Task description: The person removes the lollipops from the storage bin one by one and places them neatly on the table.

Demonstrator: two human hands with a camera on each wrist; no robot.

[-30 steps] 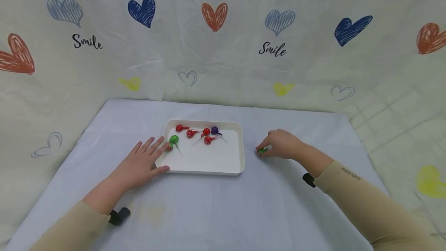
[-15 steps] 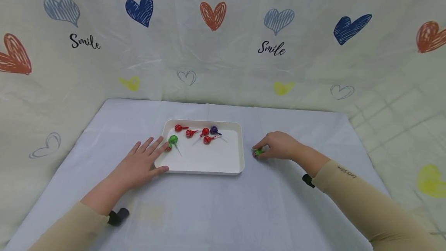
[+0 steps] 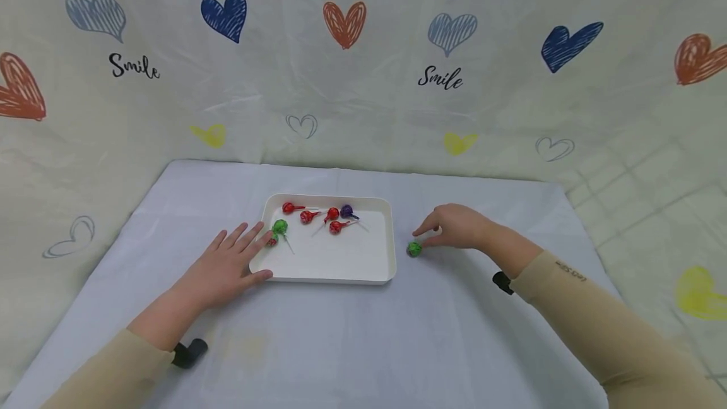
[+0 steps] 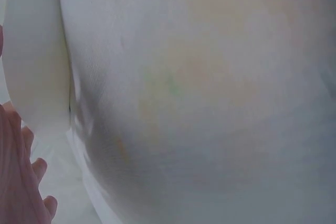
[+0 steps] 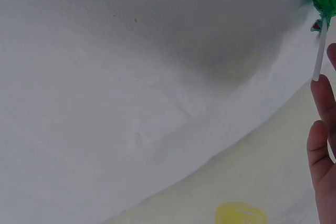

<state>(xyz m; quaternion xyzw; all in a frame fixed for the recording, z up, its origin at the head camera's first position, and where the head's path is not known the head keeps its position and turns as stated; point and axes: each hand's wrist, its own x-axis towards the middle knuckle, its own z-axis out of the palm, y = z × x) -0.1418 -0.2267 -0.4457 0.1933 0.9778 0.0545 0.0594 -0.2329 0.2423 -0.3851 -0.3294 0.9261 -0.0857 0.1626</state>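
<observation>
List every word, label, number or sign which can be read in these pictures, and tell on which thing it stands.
"Smile": on the backdrop, left side.
"Smile": on the backdrop again, right of centre.
Dark lettering on the right sleeve, near the cuff: too small to read surely.
Lollipop wrappers: no readable text.

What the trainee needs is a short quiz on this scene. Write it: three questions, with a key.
1. True or false: the purple lollipop lies in the tray.
2. Which hand is at the tray's left edge? a) left b) right c) both
3. What thing is nearest the right hand's fingertips?

Key: 1. True. 2. a, the left hand. 3. A green lollipop, outside the tray.
</observation>
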